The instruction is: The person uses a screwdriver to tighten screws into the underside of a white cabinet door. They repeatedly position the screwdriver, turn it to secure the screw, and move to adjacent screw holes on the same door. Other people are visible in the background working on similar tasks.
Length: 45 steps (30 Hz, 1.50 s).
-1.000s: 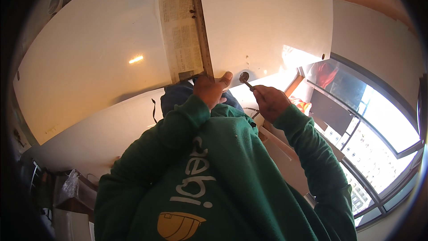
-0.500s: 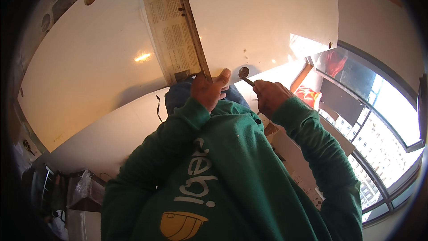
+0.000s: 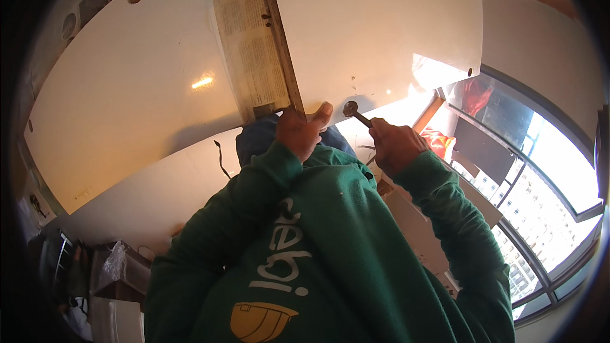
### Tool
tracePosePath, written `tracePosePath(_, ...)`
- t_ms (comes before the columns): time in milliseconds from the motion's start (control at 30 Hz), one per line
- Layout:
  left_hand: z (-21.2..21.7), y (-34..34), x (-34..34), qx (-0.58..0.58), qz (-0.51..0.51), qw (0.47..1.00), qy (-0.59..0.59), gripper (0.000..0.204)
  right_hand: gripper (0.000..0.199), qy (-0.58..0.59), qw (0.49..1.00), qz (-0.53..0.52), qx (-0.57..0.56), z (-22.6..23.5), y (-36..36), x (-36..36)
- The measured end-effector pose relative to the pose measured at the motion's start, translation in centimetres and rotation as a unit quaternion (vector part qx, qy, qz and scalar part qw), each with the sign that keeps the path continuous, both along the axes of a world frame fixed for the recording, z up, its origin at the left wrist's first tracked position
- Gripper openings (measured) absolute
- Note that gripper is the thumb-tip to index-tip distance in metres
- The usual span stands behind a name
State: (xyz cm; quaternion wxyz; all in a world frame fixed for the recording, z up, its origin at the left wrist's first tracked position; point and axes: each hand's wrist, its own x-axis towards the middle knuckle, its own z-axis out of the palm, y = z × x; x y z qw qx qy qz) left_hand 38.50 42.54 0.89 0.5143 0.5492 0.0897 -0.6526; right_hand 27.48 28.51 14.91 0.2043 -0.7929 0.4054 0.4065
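Observation:
My left hand (image 3: 301, 131) is closed round the near left corner of a white board (image 3: 381, 19), thumb resting on its upper face. In my closed right hand (image 3: 397, 144) is a slim dark tool (image 3: 363, 119), whose exact kind I cannot make out. Its far end meets a dark round hole (image 3: 349, 108) near the board's front edge. A few pale crumbs (image 3: 353, 86) lie on the board beyond the hole. Most of the tool's handle is hidden inside my fist.
To the left lies a second white board (image 3: 133, 82) with a round hole. Newspaper (image 3: 249, 44) shows in the gap between the boards. A window (image 3: 549, 171) lets bright light in at the right. Boxes (image 3: 117, 273) stand at the lower left.
My right hand has shifted right and slightly nearer to me, baring more of the tool's shaft. The left hand keeps its grip on the board's corner; the view has shifted slightly.

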Motion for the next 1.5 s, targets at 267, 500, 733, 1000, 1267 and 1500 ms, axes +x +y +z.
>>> tracePosePath(267, 0.6, -0.1, 0.1, -0.010, 0.020, 1.000, -0.003, 0.047, 0.020, 0.038, 0.999, 0.003, 0.018, -1.7, 0.1, 0.8)
tracePosePath(500, 1.0, -0.1, 0.6, -0.001, 0.004, 1.000, 0.000, 0.044, 0.040, -0.100, 0.992, 0.042, -0.065, 2.5, -1.9, -0.7)
tracePosePath(733, 0.7, -0.1, 0.4, -0.032, 0.020, 0.999, -0.019, 0.043, 0.056, -0.061, 0.987, 0.133, -0.059, 2.5, -0.4, -0.1)
tracePosePath(1000, -0.2, 0.3, -0.3, -0.024, 0.025, 0.999, -0.013, 0.046, 0.058, 0.036, 0.982, 0.157, -0.096, 1.8, 1.8, 1.2)
tracePosePath(1267, -0.7, 0.4, -1.1, -0.019, 0.058, 0.998, -0.016, 0.049, 0.041, 0.041, 0.966, 0.218, -0.129, 0.7, 1.7, 1.3)
tracePosePath(1500, -0.9, 0.5, -0.8, -0.032, 0.028, 0.999, -0.022, 0.051, 0.046, 0.035, 0.979, 0.174, -0.102, 2.1, 1.2, 0.9)
